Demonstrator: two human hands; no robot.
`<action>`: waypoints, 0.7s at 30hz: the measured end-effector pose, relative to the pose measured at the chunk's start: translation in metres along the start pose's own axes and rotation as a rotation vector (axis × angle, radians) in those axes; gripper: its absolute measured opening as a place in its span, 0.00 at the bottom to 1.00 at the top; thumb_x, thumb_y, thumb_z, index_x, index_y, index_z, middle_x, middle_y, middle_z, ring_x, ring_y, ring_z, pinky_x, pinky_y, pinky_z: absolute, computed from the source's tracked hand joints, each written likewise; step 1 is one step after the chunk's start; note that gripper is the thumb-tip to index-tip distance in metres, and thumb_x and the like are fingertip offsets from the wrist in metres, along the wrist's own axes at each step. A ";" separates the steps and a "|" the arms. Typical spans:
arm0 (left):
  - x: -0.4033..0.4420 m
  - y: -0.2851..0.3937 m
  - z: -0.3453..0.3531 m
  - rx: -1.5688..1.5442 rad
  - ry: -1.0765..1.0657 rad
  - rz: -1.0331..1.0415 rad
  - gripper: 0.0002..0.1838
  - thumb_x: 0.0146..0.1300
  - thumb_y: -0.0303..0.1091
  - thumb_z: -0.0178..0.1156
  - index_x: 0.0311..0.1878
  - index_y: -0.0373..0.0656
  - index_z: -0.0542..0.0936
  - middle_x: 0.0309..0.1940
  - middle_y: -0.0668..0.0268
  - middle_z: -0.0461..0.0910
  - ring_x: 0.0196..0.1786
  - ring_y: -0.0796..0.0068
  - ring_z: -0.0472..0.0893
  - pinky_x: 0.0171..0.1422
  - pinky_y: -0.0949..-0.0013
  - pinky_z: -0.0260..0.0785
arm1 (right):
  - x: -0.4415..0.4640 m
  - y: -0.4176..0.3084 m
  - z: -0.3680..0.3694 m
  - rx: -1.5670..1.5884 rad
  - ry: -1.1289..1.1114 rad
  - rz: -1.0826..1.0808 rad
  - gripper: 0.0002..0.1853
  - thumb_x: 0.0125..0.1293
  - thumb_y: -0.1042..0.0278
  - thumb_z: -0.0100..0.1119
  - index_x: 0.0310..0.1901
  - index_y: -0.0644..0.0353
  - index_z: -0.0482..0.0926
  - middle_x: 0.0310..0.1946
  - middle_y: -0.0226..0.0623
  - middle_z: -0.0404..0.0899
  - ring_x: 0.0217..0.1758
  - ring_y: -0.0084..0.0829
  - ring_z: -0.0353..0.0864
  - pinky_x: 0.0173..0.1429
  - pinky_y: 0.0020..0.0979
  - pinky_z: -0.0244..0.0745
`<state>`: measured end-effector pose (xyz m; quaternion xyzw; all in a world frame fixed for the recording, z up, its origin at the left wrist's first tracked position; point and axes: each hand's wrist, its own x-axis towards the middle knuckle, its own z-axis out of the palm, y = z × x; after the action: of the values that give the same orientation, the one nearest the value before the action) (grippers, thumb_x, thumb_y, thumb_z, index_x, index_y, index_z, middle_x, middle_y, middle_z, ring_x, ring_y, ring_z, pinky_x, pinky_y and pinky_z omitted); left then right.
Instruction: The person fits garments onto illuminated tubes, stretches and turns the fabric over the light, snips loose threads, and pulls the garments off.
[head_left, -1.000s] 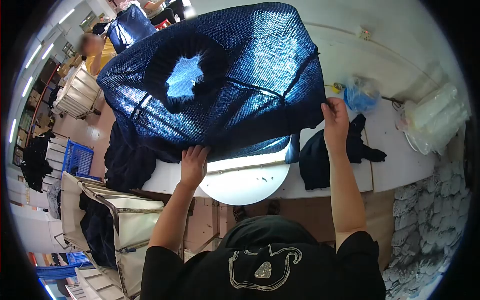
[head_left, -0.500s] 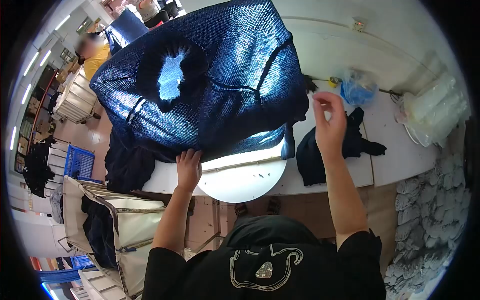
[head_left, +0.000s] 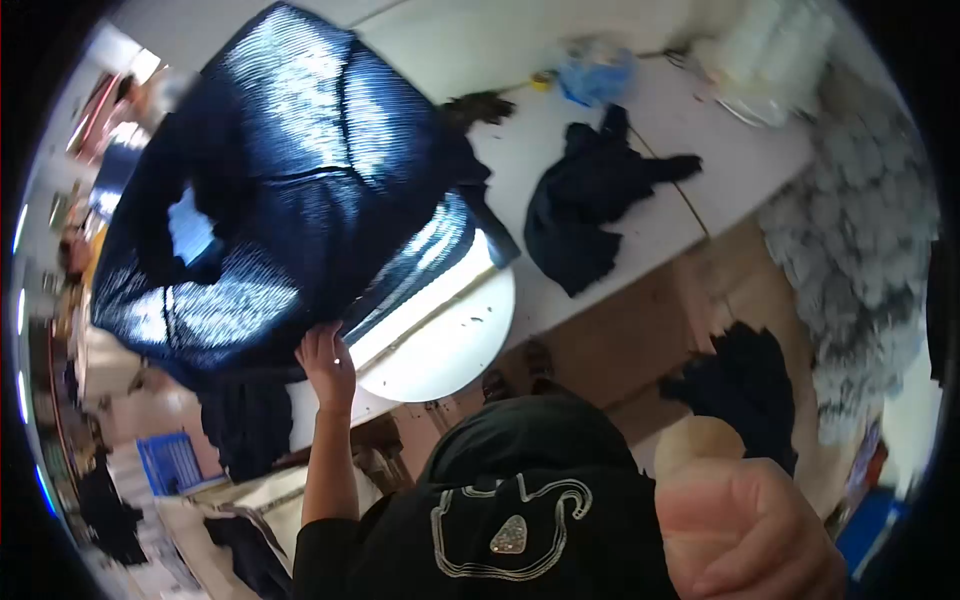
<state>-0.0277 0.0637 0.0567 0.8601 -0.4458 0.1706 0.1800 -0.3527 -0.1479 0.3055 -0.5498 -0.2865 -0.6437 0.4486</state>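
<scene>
The left hand [head_left: 328,370] touches a navy ribbed-knit garment [head_left: 300,200] over a glowing, round-ended white board [head_left: 440,345] at the white counter's [head_left: 750,165] near edge; the half-curled right hand [head_left: 745,530] is well apart; a translucent blue plastic bag [head_left: 595,78] lies by the far edge.

Hands: two, the left hand [head_left: 328,362] and the right hand [head_left: 745,530]
Backlit knitted garment [head_left: 300,215]: one, with one neck opening [head_left: 190,228] in view
Round white board end [head_left: 450,350]: one
Dark garment on the tabletop [head_left: 585,205]: one
Dark cloth over the table's left edge [head_left: 245,425]: one heap (how many pieces it holds, I cannot tell)
Dark cloth near the right hand [head_left: 750,385]: one heap, pieces uncountable
Shoes [head_left: 496,385]: two
Blue plastic bag [head_left: 595,77]: one
Clear plastic bag [head_left: 775,60]: at least one
Yellow roll [head_left: 542,80]: one
Blue crate [head_left: 170,465]: one
Grey bundles [head_left: 850,260]: many, too blurred to count
Glittery shirt patch [head_left: 509,535]: one
</scene>
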 end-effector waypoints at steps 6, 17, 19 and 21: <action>-0.022 0.047 0.024 -0.247 -0.182 0.236 0.15 0.58 0.22 0.56 0.48 0.44 0.79 0.47 0.59 0.78 0.53 0.57 0.74 0.61 0.54 0.60 | -0.018 -0.033 0.006 -0.222 0.001 -0.104 0.07 0.66 0.66 0.58 0.44 0.50 0.74 0.35 0.26 0.75 0.35 0.26 0.77 0.41 0.32 0.71; -0.041 0.097 0.062 -0.464 -0.561 0.498 0.11 0.56 0.20 0.55 0.41 0.44 0.80 0.41 0.61 0.78 0.47 0.59 0.76 0.54 0.58 0.63 | -0.037 -0.088 -0.016 -0.425 0.031 -0.104 0.17 0.67 0.62 0.56 0.57 0.49 0.73 0.35 0.27 0.74 0.35 0.27 0.76 0.41 0.31 0.69; -0.045 0.106 0.068 -0.433 -0.631 0.494 0.10 0.57 0.20 0.55 0.40 0.43 0.80 0.40 0.61 0.78 0.47 0.58 0.76 0.52 0.58 0.65 | -0.043 -0.098 -0.028 -0.585 0.053 -0.144 0.17 0.67 0.61 0.56 0.57 0.48 0.73 0.35 0.27 0.74 0.35 0.26 0.75 0.41 0.30 0.69; -0.049 0.114 0.080 -0.477 -0.691 0.464 0.09 0.57 0.19 0.54 0.38 0.41 0.80 0.38 0.59 0.77 0.44 0.56 0.76 0.49 0.57 0.67 | -0.042 -0.106 -0.045 -0.635 0.109 -0.144 0.16 0.67 0.62 0.56 0.56 0.48 0.73 0.35 0.27 0.74 0.35 0.25 0.75 0.40 0.29 0.69</action>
<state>-0.1380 0.0002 -0.0179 0.6791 -0.6863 -0.1965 0.1708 -0.4675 -0.1297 0.2673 -0.6051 -0.0853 -0.7596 0.2229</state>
